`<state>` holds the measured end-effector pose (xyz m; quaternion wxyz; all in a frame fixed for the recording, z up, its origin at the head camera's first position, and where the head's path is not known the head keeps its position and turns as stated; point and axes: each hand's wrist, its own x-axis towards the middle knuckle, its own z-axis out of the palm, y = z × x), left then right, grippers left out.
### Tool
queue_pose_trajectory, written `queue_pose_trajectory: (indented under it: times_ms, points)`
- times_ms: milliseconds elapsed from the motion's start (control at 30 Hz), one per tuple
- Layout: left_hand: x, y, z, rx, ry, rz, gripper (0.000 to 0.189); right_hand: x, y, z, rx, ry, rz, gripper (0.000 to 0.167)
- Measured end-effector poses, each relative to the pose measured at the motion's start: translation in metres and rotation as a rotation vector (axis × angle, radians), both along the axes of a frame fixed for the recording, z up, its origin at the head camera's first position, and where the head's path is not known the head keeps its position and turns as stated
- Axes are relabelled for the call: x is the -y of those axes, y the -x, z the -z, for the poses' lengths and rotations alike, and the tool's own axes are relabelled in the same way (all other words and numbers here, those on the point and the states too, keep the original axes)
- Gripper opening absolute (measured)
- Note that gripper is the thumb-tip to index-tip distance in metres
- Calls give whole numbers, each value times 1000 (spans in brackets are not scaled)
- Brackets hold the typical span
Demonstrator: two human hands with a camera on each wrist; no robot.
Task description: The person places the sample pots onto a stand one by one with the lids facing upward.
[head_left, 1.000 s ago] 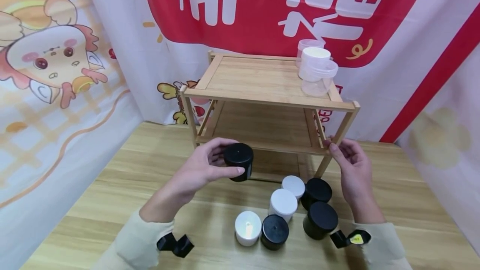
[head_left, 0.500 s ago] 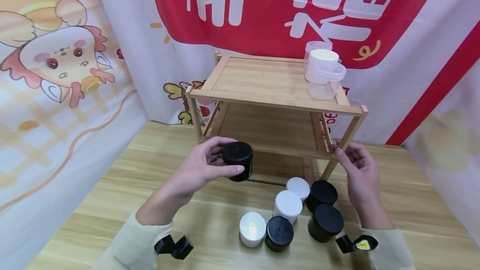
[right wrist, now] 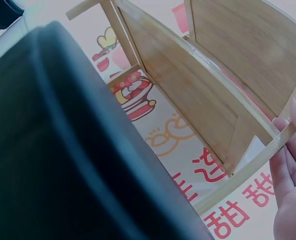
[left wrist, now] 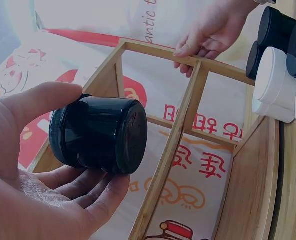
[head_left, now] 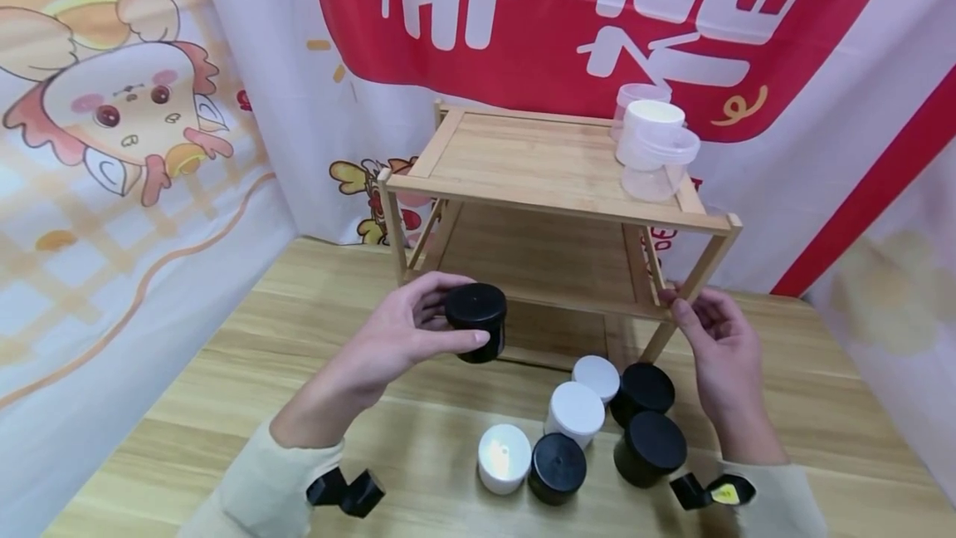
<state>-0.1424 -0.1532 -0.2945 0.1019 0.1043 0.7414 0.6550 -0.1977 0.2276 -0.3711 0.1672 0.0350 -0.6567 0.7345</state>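
My left hand (head_left: pixel 399 340) holds a black lidded jar (head_left: pixel 475 318) upright in front of the wooden rack (head_left: pixel 530 148), thumb on the near side. In the left wrist view the same jar (left wrist: pixel 100 132) sits between thumb and fingers, apart from the rack. With thumb and fingers my right hand (head_left: pixel 720 347) grips the rack's right front post at the middle shelf (head_left: pixel 538 260). The right wrist view catches that hand (right wrist: pixel 293 165) at its right edge, curled round the wooden bar.
White jars (head_left: pixel 576 412) and black jars (head_left: pixel 650 448) stand grouped on the wood-grain floor (head_left: pixel 246 405) before the rack's right side. On the top shelf's right end are a white jar (head_left: pixel 651 127) and clear tubs (head_left: pixel 657 177). A printed curtain (head_left: pixel 358 90) hangs behind.
The head view has shifted slightly, so the rack and floor jars appear further right. Both hands keep their holds, the left on the black jar and the right on the rack.
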Motion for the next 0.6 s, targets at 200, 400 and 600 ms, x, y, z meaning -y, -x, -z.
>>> queue_pose_trajectory:
  times_ms: [200,400,600]
  points:
    - [-3,-1,-11,-42,12,12,61,1,1,0,-7,-12,6,39]
    - [-10,0,-35,-109,25,26,61,1,2,1,-13,-4,5,39]
    - [-14,5,-56,-134,46,29,59,2,2,2,-24,28,8,35]
